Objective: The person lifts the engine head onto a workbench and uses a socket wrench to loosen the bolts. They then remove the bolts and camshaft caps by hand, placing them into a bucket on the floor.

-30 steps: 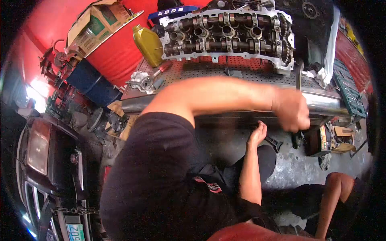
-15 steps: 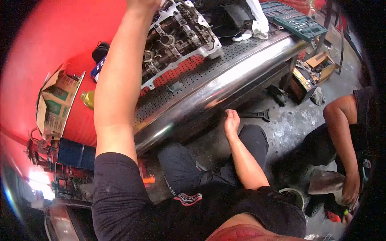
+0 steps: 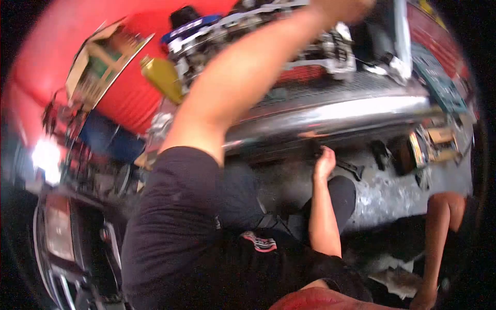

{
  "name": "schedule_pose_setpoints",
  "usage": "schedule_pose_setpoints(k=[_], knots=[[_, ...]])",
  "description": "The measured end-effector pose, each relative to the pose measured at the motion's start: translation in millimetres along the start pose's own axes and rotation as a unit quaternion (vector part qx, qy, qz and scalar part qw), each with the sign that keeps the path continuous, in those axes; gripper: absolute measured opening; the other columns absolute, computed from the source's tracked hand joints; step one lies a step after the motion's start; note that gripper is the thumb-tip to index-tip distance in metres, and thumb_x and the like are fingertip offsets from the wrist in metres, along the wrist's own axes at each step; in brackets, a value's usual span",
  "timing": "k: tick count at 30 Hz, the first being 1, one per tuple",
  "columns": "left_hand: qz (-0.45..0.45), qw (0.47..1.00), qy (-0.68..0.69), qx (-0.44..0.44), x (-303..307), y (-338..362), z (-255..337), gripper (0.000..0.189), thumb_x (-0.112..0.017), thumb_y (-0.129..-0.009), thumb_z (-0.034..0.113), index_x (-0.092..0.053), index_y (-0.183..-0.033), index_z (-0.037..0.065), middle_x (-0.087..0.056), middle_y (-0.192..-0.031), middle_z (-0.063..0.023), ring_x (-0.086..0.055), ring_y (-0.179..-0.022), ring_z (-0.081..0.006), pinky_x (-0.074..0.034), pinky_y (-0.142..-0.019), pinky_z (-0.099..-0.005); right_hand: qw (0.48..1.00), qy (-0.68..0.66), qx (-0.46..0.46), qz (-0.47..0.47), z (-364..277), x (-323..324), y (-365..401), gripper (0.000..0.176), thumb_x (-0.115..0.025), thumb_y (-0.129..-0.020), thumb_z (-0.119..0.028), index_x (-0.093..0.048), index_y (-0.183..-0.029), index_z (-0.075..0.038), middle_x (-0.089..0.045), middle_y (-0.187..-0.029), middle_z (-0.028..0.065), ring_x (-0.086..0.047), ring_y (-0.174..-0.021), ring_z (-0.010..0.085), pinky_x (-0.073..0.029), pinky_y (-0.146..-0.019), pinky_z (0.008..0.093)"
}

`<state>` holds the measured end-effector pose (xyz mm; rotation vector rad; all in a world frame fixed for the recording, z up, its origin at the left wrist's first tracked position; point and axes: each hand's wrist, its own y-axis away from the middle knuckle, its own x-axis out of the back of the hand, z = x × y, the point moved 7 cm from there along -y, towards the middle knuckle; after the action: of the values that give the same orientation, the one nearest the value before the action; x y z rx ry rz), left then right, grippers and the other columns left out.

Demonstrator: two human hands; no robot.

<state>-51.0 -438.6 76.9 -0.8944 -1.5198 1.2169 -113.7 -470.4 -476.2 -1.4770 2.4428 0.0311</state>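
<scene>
My left hand reaches over the metal engine part at the top edge; it is smeared by motion and partly cut off, so its fingers cannot be read. My right hand is lower, in front of the bench's rounded metal edge, with its fingers curled together. Something small and dark shows at its fingertips, too unclear to name. Just right of this hand is a black tool, low down near the floor.
A yellow-green bottle and an open cardboard box are at left. A green socket case lies at right, above a box of parts. Another person's arm is at lower right.
The view has turned, so the bench edge lies flatter. My left hand has moved right across the engine part. My right hand stays curled below the bench edge.
</scene>
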Motion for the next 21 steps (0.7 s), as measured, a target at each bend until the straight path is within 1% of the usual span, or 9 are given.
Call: schedule_pose_setpoints(k=[1,3,6,10,13,16,17,18,21], knots=[[-0.025,0.997,-0.054,0.039,-3,3,17,0.022,-0.059,-0.078,0.013,-0.054,-0.062,-0.001,-0.052,-0.056,-0.0219,-0.056,-0.052,-0.0333,-0.041,-0.051,-0.0473,0.990,-0.053,-0.132,-0.017,20,-2,2,0.023,-0.052,-0.095,-0.021,-0.067,-0.096,-0.003,-0.065,-0.085,0.0036,-0.059,-0.074,0.0139,-0.048,-0.067,0.0285],[-0.016,0.994,-0.057,0.092,-2,-12,24,0.024,-0.058,-0.078,0.015,-0.056,-0.062,-0.004,-0.056,-0.066,-0.0311,-0.064,-0.065,-0.0422,-0.047,-0.060,-0.0478,0.981,-0.083,-0.173,-0.025,15,-4,9,0.022,-0.052,-0.096,-0.021,-0.067,-0.094,-0.005,-0.063,-0.083,0.0021,-0.056,-0.067,0.0116,-0.044,-0.060,0.0268],[-0.005,0.994,-0.047,0.100,-6,-17,1,0.025,-0.059,-0.075,0.019,-0.060,-0.060,0.000,-0.058,-0.061,-0.0250,-0.064,-0.059,-0.0374,-0.051,-0.060,-0.0448,0.984,-0.073,-0.161,-0.019,4,3,8,0.022,-0.051,-0.096,-0.021,-0.067,-0.093,-0.005,-0.062,-0.082,0.0023,-0.055,-0.065,0.0120,-0.043,-0.059,0.0267],[-0.135,0.979,-0.154,-0.008,-41,58,28,0.024,-0.063,-0.072,0.026,-0.064,-0.059,0.007,-0.061,-0.056,-0.0180,-0.064,-0.055,-0.0385,-0.057,-0.059,-0.0440,0.986,-0.057,-0.155,0.000,-3,8,6,0.023,-0.051,-0.096,-0.021,-0.067,-0.093,-0.005,-0.061,-0.080,0.0026,-0.054,-0.063,0.0121,-0.042,-0.057,0.0263],[0.011,0.994,-0.108,0.026,-30,40,6,0.022,-0.062,-0.070,0.025,-0.064,-0.060,0.005,-0.062,-0.058,-0.0205,-0.062,-0.048,-0.0361,-0.054,-0.051,-0.0414,0.974,-0.103,-0.200,-0.025,7,4,14,0.019,-0.052,-0.096,-0.019,-0.064,-0.095,-0.005,-0.059,-0.081,0.0009,-0.052,-0.065,0.0117,-0.042,-0.056,0.0265],[-0.013,0.984,0.005,0.176,-4,-23,-19,0.029,-0.056,-0.077,0.017,-0.058,-0.058,-0.004,-0.059,-0.058,-0.0248,-0.060,-0.051,-0.0265,-0.044,-0.052,-0.0439,0.983,-0.088,-0.162,-0.022,-8,6,12,0.020,-0.053,-0.097,-0.020,-0.065,-0.094,-0.005,-0.059,-0.080,0.0014,-0.052,-0.065,0.0114,-0.042,-0.056,0.0267],[0.015,0.986,-0.018,0.163,-1,-24,-32,0.026,-0.058,-0.082,0.015,-0.055,-0.061,0.001,-0.057,-0.053,-0.0145,-0.053,-0.045,-0.0210,-0.041,-0.045,-0.0384,0.983,-0.070,-0.169,-0.014,-1,7,7,0.021,-0.052,-0.097,-0.020,-0.065,-0.092,-0.005,-0.059,-0.080,0.0014,-0.052,-0.065,0.0109,-0.042,-0.057,0.0264],[-0.051,0.954,-0.294,0.027,-38,2,-25,0.022,-0.059,-0.079,0.018,-0.060,-0.063,0.004,-0.060,-0.056,-0.0125,-0.057,-0.047,-0.0212,-0.046,-0.048,-0.0433,0.986,-0.058,-0.156,-0.018,4,7,4,0.021,-0.052,-0.097,-0.020,-0.065,-0.092,-0.005,-0.059,-0.078,0.0013,-0.052,-0.064,0.0110,-0.042,-0.057,0.0262],[-0.305,0.912,-0.195,-0.191,-69,143,43,0.024,-0.062,-0.076,0.026,-0.053,-0.057,0.014,-0.056,-0.052,-0.0005,-0.061,-0.050,-0.0165,-0.047,-0.058,-0.0393,0.989,-0.054,-0.136,-0.025,7,1,8,0.020,-0.052,-0.096,-0.020,-0.066,-0.092,-0.007,-0.059,-0.076,0.0009,-0.053,-0.064,0.0109,-0.041,-0.058,0.0254]])
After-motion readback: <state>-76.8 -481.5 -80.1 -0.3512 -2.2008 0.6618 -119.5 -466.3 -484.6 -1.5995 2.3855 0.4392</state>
